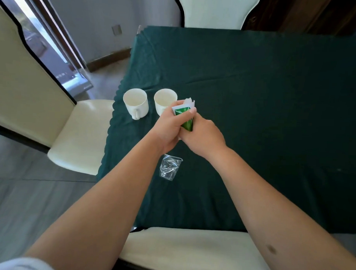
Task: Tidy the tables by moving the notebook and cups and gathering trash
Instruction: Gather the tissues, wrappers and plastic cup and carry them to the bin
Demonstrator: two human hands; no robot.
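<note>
Over the dark green tablecloth (255,97), my left hand (169,130) and my right hand (203,137) are pressed together around a green-and-white wrapper (184,112) with a bit of white paper sticking out of its top. Both hands grip it. Two white mugs stand at the table's left edge: one (135,103) with its handle toward me, the other (164,101) partly hidden behind my left hand. A crumpled clear plastic cup (170,168) lies on the cloth just below my hands. No notebook is in view.
Cream chairs stand on the left (78,135), at the far side (215,11) and right in front of me (189,248). A glass door and grey floor lie to the left. The table's left edge is scalloped.
</note>
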